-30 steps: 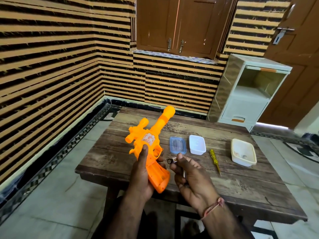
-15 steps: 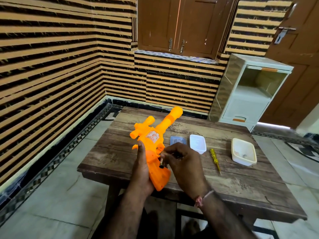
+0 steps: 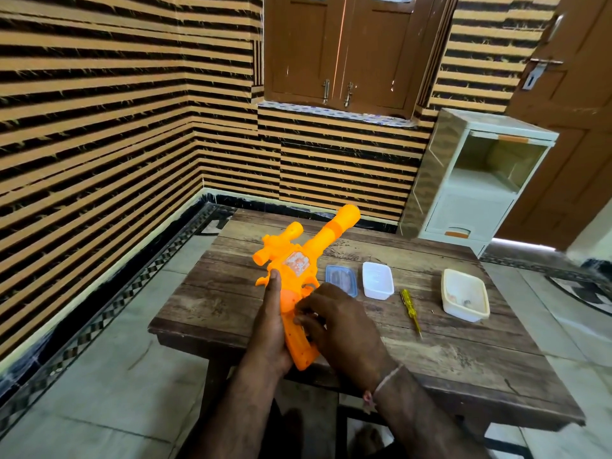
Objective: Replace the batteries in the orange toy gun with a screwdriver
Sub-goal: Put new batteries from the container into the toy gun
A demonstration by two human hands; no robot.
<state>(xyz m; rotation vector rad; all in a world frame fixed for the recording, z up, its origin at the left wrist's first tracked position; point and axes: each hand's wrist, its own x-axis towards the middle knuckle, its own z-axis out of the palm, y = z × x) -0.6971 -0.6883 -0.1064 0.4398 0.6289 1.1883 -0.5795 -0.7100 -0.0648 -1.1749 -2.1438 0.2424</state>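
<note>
Orange toy gun (image 3: 298, 276) is held tilted above the wooden surface (image 3: 430, 342), its handle wrapped by the left hand (image 3: 270, 326). The right hand (image 3: 341, 323) is curled against the handle; whether anything is pinched there cannot be told. A yellow screwdriver (image 3: 410, 309) lies between two white tubs.

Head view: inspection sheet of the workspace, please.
Surface: dark wooden table, worn planks.
Job's things: orange toy gun held above the table, barrel pointing away; yellow screwdriver lying untouched on the table.
Clutter: blue lid, white tub, cream tub with small bits inside, too small to tell.
Hands: left hand grips the gun's handle; right hand works at the handle, fingertips hidden.
Cables: nothing seen.
Surroundings: striped walls, white cabinet, tiled floor.
</note>
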